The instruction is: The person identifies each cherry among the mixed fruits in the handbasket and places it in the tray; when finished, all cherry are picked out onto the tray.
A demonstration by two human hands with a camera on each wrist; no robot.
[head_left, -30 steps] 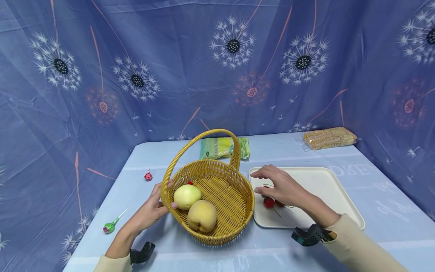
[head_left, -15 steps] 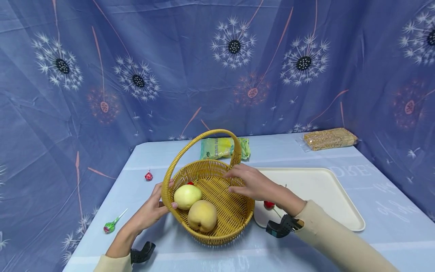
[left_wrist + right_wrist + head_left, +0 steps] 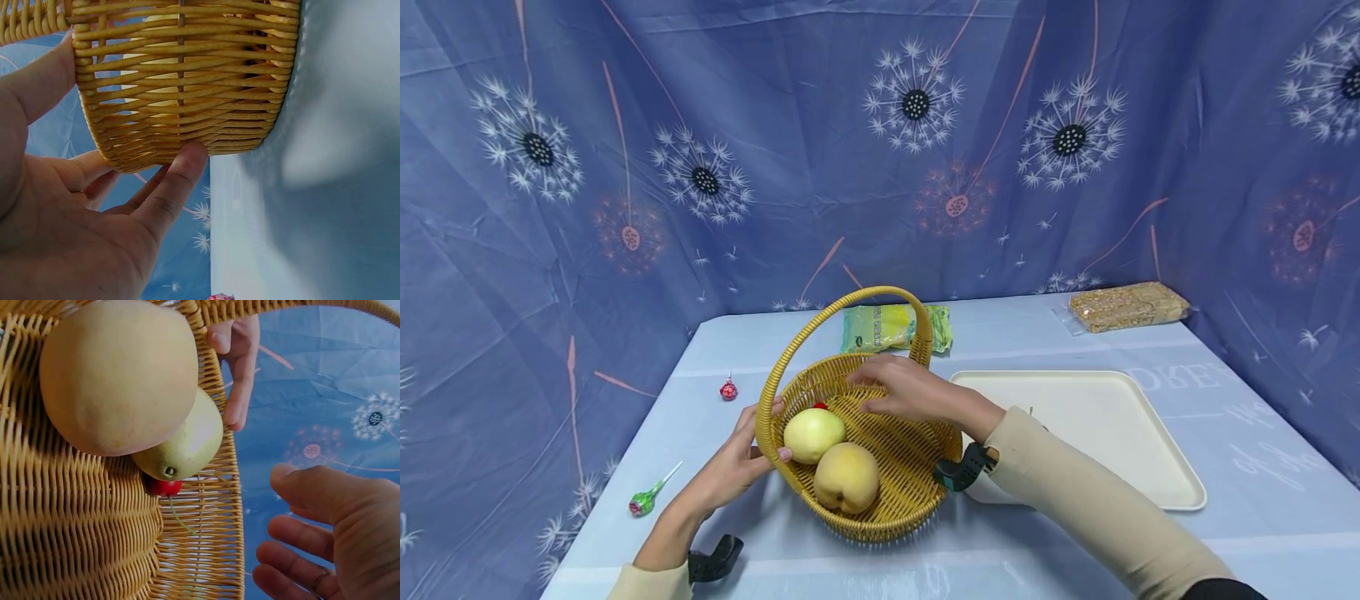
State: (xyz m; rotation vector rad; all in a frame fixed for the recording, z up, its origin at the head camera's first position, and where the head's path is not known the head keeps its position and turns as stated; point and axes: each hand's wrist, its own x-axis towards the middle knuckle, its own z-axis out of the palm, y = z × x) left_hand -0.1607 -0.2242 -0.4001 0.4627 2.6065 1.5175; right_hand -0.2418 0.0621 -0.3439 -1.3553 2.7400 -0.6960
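Observation:
A woven yellow wicker basket (image 3: 898,479) with a tall arched handle tilts towards me on the table. My left hand (image 3: 733,462) grips its left side, thumb near the foot of the handle and fingers against the outer weave (image 3: 200,81). Inside lie a pale green pear-like fruit (image 3: 814,435), a larger tan-yellow fruit (image 3: 119,378) like a peach, and a red cherry (image 3: 164,486) with a green stem. Over the basket's right half hovers my right hand (image 3: 910,387), fingers loosely bent. Thumb and fingers stand apart, and no object shows between them in the right wrist view.
A cream tray (image 3: 1120,442) sits on the right, partly behind my right sleeve, with thin stems showing beside it. Two lollipops, a red one (image 3: 728,389) and a green one (image 3: 642,502), lie left. Behind are a yellow-green packet (image 3: 880,327) and a bagged grainy block (image 3: 1127,306).
My right hand has moved left from above the cherries on the tray to over the basket's inside. My left hand and the basket have stayed in place.

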